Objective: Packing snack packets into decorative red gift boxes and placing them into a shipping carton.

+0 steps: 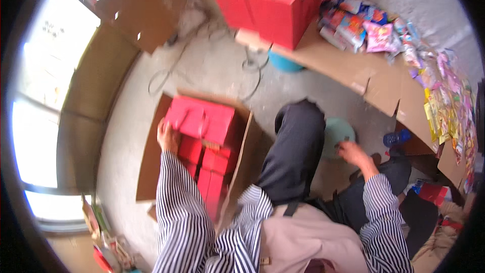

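Note:
My left hand (167,136) grips the left end of a red cardboard gift box (204,115) with a ribbon-like handle. This box lies across the far end of an open cardboard carton (242,148). Below it in the carton, several more red boxes (212,176) are packed, partly hidden by my striped sleeve. My right hand (353,153) hangs over the edge of a pale green round stool or basin (338,136), its fingers bent. A small brownish spot shows near the fingertips; whether the hand holds anything is too blurred to tell.
Two large red boxes (280,7) and piled snack packets (356,22) rest on a cardboard-covered surface (341,66) to the right. Under it are a blue basin (284,61) and a blue bottle (396,137). A cable (257,79) lies on the concrete floor. My knee (295,148) stands beside the carton.

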`<state>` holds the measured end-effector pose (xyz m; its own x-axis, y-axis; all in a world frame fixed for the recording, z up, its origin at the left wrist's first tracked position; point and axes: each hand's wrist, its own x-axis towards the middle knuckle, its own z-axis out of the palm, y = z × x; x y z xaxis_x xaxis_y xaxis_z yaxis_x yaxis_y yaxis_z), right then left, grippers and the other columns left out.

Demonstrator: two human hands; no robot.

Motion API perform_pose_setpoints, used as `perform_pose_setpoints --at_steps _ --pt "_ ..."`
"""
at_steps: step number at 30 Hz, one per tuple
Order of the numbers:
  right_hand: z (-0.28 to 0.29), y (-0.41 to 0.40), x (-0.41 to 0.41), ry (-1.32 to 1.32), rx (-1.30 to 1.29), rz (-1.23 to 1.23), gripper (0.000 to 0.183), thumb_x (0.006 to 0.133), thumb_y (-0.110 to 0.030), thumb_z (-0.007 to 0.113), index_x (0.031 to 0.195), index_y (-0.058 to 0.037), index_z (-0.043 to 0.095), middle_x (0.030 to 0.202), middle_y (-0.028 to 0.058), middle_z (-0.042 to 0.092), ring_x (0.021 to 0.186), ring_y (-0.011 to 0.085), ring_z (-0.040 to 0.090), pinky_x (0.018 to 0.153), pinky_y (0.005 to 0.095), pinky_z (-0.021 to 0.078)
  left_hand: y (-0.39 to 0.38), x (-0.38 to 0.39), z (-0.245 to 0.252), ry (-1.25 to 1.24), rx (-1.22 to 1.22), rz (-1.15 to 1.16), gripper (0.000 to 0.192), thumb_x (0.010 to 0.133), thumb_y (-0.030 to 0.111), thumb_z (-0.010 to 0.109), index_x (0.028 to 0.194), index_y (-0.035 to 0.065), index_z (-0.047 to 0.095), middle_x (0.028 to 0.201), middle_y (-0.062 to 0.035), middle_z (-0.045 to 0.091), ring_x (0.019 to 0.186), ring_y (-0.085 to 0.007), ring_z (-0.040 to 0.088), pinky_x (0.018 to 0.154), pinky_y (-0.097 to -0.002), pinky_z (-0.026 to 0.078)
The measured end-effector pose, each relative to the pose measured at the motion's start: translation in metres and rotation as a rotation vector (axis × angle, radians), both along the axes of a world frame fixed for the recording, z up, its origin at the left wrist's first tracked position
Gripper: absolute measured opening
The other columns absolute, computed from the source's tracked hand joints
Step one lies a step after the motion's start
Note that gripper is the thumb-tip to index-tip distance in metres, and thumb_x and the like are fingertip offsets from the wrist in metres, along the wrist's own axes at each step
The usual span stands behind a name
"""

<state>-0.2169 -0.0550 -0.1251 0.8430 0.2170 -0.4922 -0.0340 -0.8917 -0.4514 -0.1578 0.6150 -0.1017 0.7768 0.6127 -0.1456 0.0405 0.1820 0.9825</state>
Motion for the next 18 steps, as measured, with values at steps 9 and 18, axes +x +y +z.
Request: perform_pose_setpoints --at_steps 9,18 --pt "0.032 0.010 -0.009 -0.058 0.064 -0.055 0.033 0.087 -0.026 0.057 0.112 -0.0050 0.062 0.104 0.0215 0.065 0.101 0.0390 0.060 0.086 0.0471 0.0472 0.002 0.037 0.052 -0.004 0.669 0.153 0.049 0.088 0.011 0.062 0.133 0.0005 0.046 0.134 -0.0163 0.050 0.122 -0.0261 0.049 0.101 -0.0371 0.041" --pt "0.035 0.008 0.000 -0.106 0.076 -0.048 0.034 0.086 -0.026 0.057 0.114 -0.0078 0.062 0.105 0.0197 0.065 0.102 0.0393 0.059 0.089 0.0471 0.0457 -0.243 0.193 0.253 -0.367 0.751 -0.566 0.061 0.085 0.029 0.070 0.135 0.0054 0.046 0.134 -0.0218 0.050 0.123 -0.0291 0.050 0.099 -0.0387 0.043"
